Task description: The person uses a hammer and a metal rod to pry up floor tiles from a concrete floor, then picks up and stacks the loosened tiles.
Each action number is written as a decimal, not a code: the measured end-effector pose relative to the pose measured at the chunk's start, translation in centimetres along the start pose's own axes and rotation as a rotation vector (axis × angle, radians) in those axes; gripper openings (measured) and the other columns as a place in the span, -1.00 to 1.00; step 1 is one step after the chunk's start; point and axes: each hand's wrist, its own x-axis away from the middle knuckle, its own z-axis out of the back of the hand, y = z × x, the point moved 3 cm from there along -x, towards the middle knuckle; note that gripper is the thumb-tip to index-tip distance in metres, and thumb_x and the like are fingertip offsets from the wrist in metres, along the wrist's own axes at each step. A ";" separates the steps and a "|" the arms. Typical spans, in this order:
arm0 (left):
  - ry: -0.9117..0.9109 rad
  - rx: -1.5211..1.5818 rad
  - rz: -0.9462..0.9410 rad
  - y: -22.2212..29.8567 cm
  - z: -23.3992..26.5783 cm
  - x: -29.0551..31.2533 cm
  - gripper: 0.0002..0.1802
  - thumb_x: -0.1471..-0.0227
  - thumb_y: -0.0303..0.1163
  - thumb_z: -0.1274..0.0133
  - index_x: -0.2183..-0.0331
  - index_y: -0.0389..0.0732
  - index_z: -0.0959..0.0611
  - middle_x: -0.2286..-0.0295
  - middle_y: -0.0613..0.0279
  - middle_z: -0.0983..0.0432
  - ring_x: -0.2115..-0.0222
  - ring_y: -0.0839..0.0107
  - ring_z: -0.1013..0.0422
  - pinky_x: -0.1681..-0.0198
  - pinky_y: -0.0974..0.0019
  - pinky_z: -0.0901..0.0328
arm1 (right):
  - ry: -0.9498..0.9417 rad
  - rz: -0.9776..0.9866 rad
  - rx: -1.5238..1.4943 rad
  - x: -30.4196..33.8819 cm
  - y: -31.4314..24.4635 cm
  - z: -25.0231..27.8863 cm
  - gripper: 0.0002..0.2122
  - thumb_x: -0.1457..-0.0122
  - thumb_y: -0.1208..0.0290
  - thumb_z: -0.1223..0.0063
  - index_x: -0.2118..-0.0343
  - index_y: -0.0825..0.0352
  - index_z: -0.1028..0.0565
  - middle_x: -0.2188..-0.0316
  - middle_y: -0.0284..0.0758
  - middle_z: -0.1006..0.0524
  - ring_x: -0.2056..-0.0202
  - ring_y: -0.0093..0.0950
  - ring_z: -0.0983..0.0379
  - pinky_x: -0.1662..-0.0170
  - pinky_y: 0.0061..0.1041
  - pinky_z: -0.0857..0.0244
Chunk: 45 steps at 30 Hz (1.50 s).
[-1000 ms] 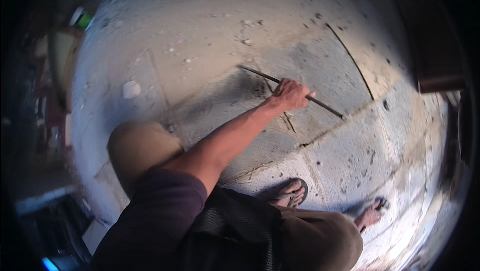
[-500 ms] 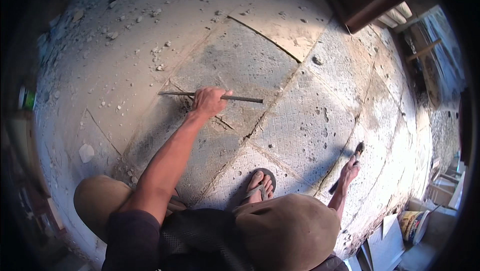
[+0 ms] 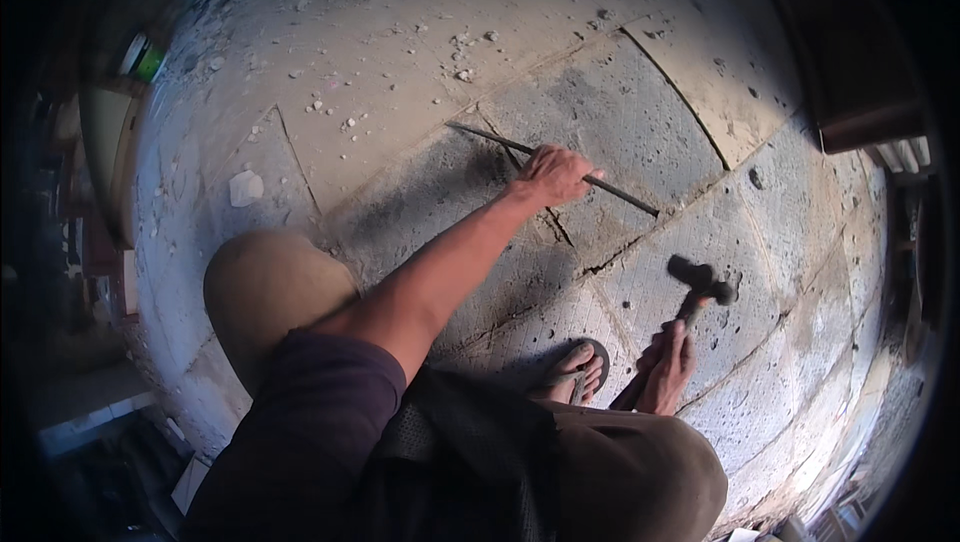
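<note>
My left hand (image 3: 556, 175) is closed around the middle of a long dark metal chisel bar (image 3: 630, 202). The bar slants low over the floor, its thin end at the edge of a tan floor tile (image 3: 390, 147) and its blunt end toward my right side. My right hand (image 3: 668, 370) grips the handle of a hammer (image 3: 702, 280), whose dark head is raised above the bare grey mortar bed (image 3: 725, 342), apart from the bar. Beneath the bar runs a dark crack (image 3: 558, 227) in the mortar.
Rubble bits (image 3: 465, 57) lie scattered over the tiles ahead. My sandalled foot (image 3: 580, 374) stands on the mortar between my hands. Dark wooden furniture (image 3: 870, 112) stands at the far right. A pale broken chip (image 3: 246, 188) rests on the left.
My right hand has brought the hammer up and inward, nearer the bar. The view has turned left, so the floor appears shifted right. My left hand still grips the bar.
</note>
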 end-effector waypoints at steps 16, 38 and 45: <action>0.038 0.010 -0.184 -0.5 -1.5 1.9 -0.87 0.06 -0.28 -0.13 0.49 -0.09 -0.69 0.64 0.14 -0.52 0.56 0.13 -0.49 0.38 0.09 -0.35 | 0.070 -0.041 -0.421 0.3 1.7 -8.2 -0.70 -0.29 0.05 0.02 0.43 0.16 -0.33 0.70 -0.59 -0.13 0.72 -0.74 0.01 0.69 -0.68 0.10; -0.006 -0.001 -0.132 -0.4 -1.2 1.9 -0.78 0.00 -0.22 -0.14 0.50 -0.15 -0.69 0.63 0.06 -0.52 0.57 0.10 -0.47 0.39 0.07 -0.34 | 0.339 0.203 -0.639 -0.8 0.2 -5.1 -0.67 -0.29 0.03 0.04 0.50 0.11 -0.26 0.71 -0.60 -0.05 0.71 -0.75 0.05 0.71 -0.67 0.11; -0.040 0.048 -0.081 -0.7 -0.8 2.0 -0.80 -0.01 -0.25 -0.11 0.50 -0.16 -0.68 0.62 0.03 -0.51 0.56 0.05 -0.46 0.37 0.04 -0.34 | -0.038 -0.147 -0.556 1.5 1.9 -6.8 -0.70 -0.27 0.04 -0.01 0.47 0.12 -0.32 0.72 -0.63 -0.09 0.75 -0.76 0.08 0.74 -0.67 0.19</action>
